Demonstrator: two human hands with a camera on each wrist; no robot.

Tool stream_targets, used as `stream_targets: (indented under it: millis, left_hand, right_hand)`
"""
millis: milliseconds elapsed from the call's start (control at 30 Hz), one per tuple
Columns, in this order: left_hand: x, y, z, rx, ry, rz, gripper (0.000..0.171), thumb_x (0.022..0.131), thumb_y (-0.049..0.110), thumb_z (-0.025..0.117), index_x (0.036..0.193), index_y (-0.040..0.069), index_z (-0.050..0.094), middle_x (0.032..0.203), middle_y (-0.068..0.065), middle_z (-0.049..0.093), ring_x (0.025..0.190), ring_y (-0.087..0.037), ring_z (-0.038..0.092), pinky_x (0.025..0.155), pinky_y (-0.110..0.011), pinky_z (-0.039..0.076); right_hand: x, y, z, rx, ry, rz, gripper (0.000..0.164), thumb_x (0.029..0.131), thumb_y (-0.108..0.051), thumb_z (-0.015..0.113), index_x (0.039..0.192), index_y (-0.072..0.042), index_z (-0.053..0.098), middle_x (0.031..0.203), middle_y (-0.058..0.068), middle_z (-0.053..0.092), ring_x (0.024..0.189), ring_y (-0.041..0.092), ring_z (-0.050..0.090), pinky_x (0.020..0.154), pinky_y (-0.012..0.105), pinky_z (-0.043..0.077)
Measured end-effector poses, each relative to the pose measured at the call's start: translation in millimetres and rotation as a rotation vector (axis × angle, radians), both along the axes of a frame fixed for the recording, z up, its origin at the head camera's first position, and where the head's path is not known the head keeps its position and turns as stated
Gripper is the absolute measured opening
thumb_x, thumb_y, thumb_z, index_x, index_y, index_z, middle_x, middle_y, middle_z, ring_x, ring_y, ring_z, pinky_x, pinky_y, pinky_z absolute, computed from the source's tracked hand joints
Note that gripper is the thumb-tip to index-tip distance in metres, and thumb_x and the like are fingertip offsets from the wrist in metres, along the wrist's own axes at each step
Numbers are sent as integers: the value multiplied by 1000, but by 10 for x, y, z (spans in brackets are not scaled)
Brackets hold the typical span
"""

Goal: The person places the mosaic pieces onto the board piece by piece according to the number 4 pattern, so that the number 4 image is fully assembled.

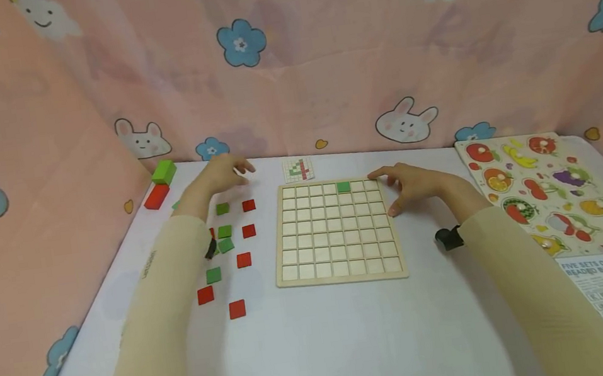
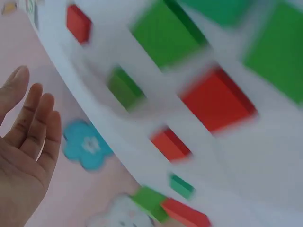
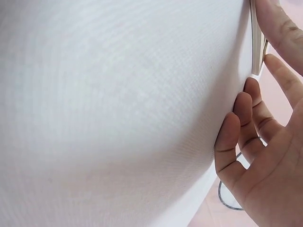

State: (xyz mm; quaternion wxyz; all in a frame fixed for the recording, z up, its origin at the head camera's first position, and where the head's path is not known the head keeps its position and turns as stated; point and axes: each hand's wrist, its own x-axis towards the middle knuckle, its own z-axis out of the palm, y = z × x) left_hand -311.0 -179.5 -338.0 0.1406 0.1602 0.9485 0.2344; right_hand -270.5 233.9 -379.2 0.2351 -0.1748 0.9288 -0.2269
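Hovering above the far part of the white table (image 1: pixel 322 344), the person's left hand (image 1: pixel 226 172) carries nothing; its fingers are loose and apart from any tile. The right hand (image 1: pixel 408 185) also does not grip, as I see it: the forefinger touches the top right corner of the square, pale wooden board (image 1: pixel 336 238), and the thumb rests at its right edge, perhaps to keep it steady. The board lies flat in the middle of the table. Among its seven rows of seven cells, only one is filled: a flat green square tile (image 1: pixel 343 187) sits in the top row, fifth from the left. Just behind the board lies a small white card (image 1: pixel 298 169), printed with green and red squares, which is probably the model to copy. So I judge the work to be at its beginning. No red is placed, and loose green square tiles (image 1: pixel 213 276) and loose red square tiles (image 1: pixel 237 309) lie scattered left of the board.
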Motion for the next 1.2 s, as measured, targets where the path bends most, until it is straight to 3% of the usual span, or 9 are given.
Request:
stream_targets:
  millis: [200,400,567,700,800,933,1200]
  left_hand:
    - [106,-653,5,-37,-65,119,39,95,-1,51,132,4,59,139,-27,50,126,-43,46,105,-55,45]
    - [213,-980,-58,-84,-84,213,41,92,-6,48,129,6,62,139,-26,50,121,-42,43,100,-53,48]
    - [234,-1057,-163,-84,-136,242,46,92,-8,40,128,8,63,138,-26,50,123,-42,43,107,-55,43]
    - [229,-1049,-214,-88,-115,223,46,89,-11,39,124,5,65,132,-27,53,116,-41,45,101,-51,47]
    - [226,-1016,-216,-95,-109,204,40,89,-11,44,121,2,65,128,-27,55,113,-39,47,98,-47,49]
    - [244,-1013,-205,-71,-154,205,30,92,-6,55,121,-1,62,123,-25,56,111,-37,48,101,-46,49]
    - [352,-1078,-200,-15,-183,215,33,91,2,64,123,-2,57,122,-24,54,113,-37,47,102,-47,47]
  right_hand:
    - [-3,15,-16,-4,6,1,96,73,-34,87,152,-21,34,134,23,45,108,33,46,92,47,42]
    - [1,28,-32,-2,9,-1,97,73,-36,87,152,-21,34,134,23,45,107,32,46,91,46,42]
    - [4,32,-39,-7,11,3,97,72,-36,87,152,-20,34,134,23,45,107,32,46,90,45,42]
    - [-5,28,-48,-3,17,14,97,73,-35,87,152,-20,34,133,23,45,107,32,46,90,45,42]
    - [-8,31,-55,2,21,13,96,74,-33,86,152,-20,34,133,23,45,107,32,46,90,44,42]
    - [-7,24,-53,4,18,8,94,74,-32,86,153,-21,34,133,22,46,107,31,46,89,44,42]
    - [4,26,-54,-7,17,10,95,74,-30,86,153,-20,34,133,22,46,110,33,46,91,45,42]
